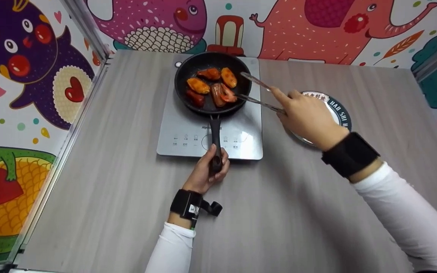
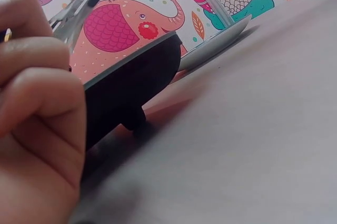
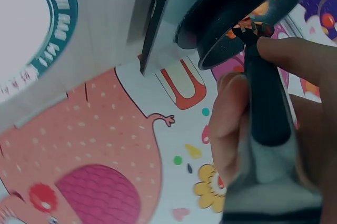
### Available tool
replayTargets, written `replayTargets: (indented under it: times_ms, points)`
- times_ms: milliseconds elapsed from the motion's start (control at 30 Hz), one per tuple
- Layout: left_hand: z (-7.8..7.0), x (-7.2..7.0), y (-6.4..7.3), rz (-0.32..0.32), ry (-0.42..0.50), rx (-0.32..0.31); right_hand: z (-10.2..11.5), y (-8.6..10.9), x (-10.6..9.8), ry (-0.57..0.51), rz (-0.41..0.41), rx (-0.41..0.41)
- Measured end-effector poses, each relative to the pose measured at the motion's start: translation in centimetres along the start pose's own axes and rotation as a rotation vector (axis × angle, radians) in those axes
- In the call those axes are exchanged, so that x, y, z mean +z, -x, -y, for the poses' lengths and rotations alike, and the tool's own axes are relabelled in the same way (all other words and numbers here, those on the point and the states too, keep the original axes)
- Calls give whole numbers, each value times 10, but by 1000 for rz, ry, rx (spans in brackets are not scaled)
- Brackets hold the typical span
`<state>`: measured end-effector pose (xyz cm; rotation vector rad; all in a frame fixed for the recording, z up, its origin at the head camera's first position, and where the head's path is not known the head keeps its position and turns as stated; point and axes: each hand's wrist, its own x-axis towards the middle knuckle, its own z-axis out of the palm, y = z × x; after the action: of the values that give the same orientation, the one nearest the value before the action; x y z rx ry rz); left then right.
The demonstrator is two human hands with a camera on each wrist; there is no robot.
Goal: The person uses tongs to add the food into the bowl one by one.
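My left hand [image 1: 199,178] grips the black handle [image 1: 216,132] of a frying pan [image 1: 212,110], fingers curled round its end. The pan sits on a silver induction cooker [image 1: 175,127]. Metal tongs [image 1: 258,101] are in my right hand [image 1: 309,117], at the pan's right side. Their two arms are spread apart; the lower tip overlaps a reddish food piece [image 1: 228,94], while the upper one is over the rim. Several orange-brown pieces like chicken wings [image 1: 198,86] lie in the pan. In the right wrist view, fingers and thumb hold the tongs' dark grip [image 3: 268,103].
A white plate [image 1: 345,113] with a dark green lettered rim lies right of the cooker, partly hidden under my right hand. Cartoon-printed walls [image 1: 317,34] border the grey wood-grain table [image 1: 108,170] at the back and left. A metal frame strip [image 1: 57,163] runs along the left edge.
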<state>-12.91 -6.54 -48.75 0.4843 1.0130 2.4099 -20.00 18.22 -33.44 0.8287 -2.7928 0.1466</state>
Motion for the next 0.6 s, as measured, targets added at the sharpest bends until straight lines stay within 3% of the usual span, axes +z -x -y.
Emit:
replayTargets:
  times_ms: [167,500,600]
  points:
    - [1,1,-1,14,4,0,-6,33,6,-34,-14,50]
    - [1,-1,-2,3,21,14,-4,91,56,-142,-107,220]
    - [1,-2,-3,1,18,16,-4,104,66,-157,-84,287]
